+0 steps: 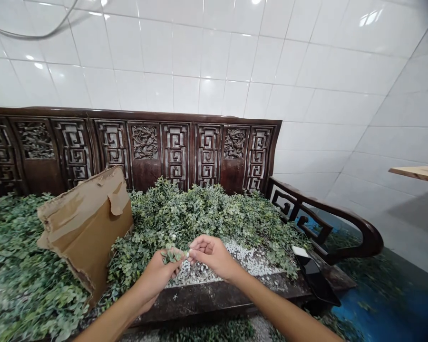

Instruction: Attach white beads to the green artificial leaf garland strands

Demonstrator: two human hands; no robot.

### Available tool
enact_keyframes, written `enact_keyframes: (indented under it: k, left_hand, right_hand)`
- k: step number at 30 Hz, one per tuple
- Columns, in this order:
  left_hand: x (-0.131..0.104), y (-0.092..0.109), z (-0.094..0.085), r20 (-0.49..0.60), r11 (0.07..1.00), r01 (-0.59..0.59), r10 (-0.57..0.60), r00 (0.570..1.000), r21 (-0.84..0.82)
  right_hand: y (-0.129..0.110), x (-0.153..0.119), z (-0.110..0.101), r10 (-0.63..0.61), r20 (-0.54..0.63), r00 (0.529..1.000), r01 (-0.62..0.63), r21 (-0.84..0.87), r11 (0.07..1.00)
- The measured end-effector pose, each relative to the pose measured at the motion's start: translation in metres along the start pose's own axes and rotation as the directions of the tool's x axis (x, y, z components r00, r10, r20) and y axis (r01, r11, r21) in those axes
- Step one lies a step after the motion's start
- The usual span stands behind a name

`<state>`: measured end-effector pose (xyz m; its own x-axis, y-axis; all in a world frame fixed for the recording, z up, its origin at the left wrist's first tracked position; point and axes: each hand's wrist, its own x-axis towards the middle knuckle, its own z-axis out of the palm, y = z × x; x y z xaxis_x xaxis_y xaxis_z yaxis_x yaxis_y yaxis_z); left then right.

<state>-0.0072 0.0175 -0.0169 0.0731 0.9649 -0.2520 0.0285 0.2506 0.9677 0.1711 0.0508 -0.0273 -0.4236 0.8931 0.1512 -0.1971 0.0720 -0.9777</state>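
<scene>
My left hand (pixel 159 271) is closed in a pinch around a small sprig of artificial-looking green leaves (pixel 171 255). Right beside it, my right hand (pixel 216 256) pinches a tiny white piece (pixel 187 254) at the sprig's end; its exact kind is too small to make out. The fingertips of both hands almost meet. Behind them lies a large heap of similar green sprigs (pixel 199 209). Many small white pieces (pixel 249 260) are scattered on the dark wooden bench seat (pixel 199 301) beneath and to the right of the hands.
A torn cardboard sheet (pixel 92 228) stands upright at the left, with more greenery beyond it. The bench has a carved backrest (pixel 144 166) and a curved armrest (pixel 342 228). A dark phone-like slab (pixel 316 275) and a white object (pixel 300 251) rest at the right end.
</scene>
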Motion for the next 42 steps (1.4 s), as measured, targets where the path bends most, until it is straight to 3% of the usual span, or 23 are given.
enact_keyframes:
  k: [8,15,22,27,34,42]
  left_hand:
    - [-0.004,0.002,0.005,-0.001,1.000,-0.013,0.013,1.000,-0.018]
    - [-0.012,0.009,0.005,0.054,1.000,-0.025,0.025,0.998,-0.009]
    - [-0.012,0.008,0.006,0.035,0.999,-0.026,0.026,0.999,-0.025]
    - [-0.012,0.004,0.004,-0.020,1.000,0.007,-0.007,1.000,0.010]
    - [-0.012,0.006,0.002,0.090,0.996,-0.069,0.064,0.994,0.054]
    - [-0.015,0.005,0.005,0.049,0.999,-0.027,0.026,0.998,0.023]
  right_hand:
    - [0.009,0.000,-0.004,0.008,0.083,0.997,-0.015,0.089,0.996]
    - [0.008,-0.003,0.001,0.096,0.084,0.992,-0.115,0.260,0.959]
    - [0.006,-0.007,0.005,0.120,0.123,0.985,-0.158,0.372,0.915]
    - [0.007,-0.007,0.006,0.126,0.152,0.980,-0.177,0.402,0.898]
    - [0.009,-0.007,0.004,0.139,0.175,0.975,-0.200,0.405,0.892]
    - [0.010,-0.008,0.006,0.126,0.184,0.975,-0.193,0.414,0.889]
